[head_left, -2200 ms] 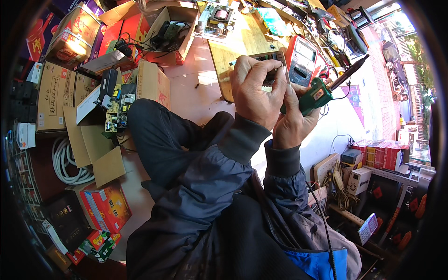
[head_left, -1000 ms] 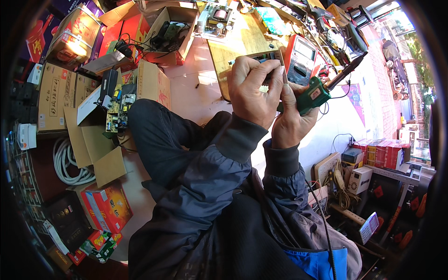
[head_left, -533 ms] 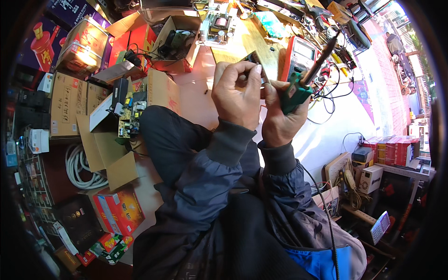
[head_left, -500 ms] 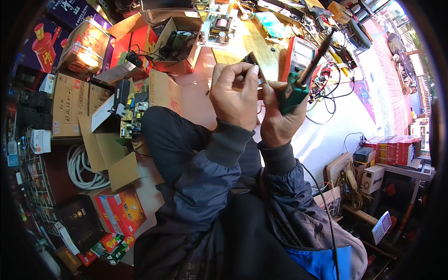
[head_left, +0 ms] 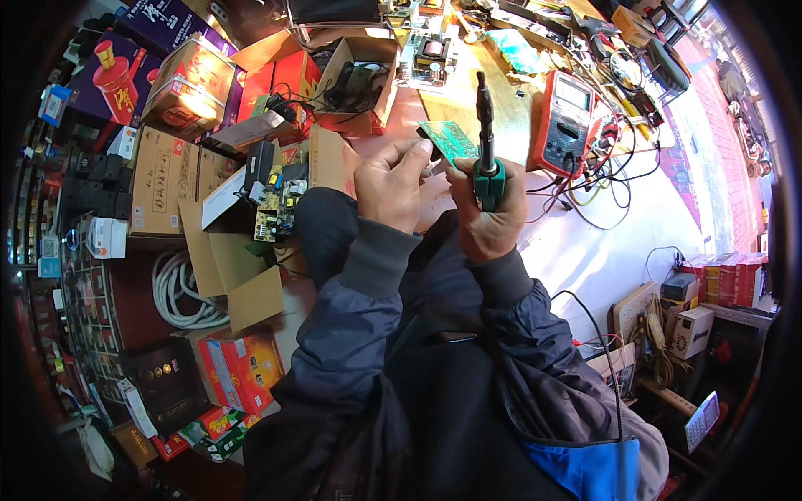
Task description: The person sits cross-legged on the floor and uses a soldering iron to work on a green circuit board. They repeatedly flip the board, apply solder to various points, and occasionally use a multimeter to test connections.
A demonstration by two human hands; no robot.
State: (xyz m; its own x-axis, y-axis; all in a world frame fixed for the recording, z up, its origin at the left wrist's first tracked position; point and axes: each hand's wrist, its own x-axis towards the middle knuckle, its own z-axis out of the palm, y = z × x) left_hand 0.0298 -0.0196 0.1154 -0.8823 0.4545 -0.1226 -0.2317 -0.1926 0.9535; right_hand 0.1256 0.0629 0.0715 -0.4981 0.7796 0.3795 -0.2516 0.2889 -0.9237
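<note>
Above the lap, left hand (head_left: 391, 185) pinching green circuit board (head_left: 449, 139), right hand (head_left: 484, 213) gripping soldering iron (head_left: 485, 138)

Hidden and cut-off parts

The green circuit board (head_left: 448, 140) is half covered by the left hand (head_left: 391, 185); the soldering iron (head_left: 485, 134) handle vanishes inside the right hand (head_left: 483, 219) grip. At twelve o'clock, bench (head_left: 585, 242) clutter blurs.

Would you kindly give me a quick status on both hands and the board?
Left hand pinching green circuit board. Right hand gripping green-handled soldering iron, tip upright beside board. Nothing between them.
</note>
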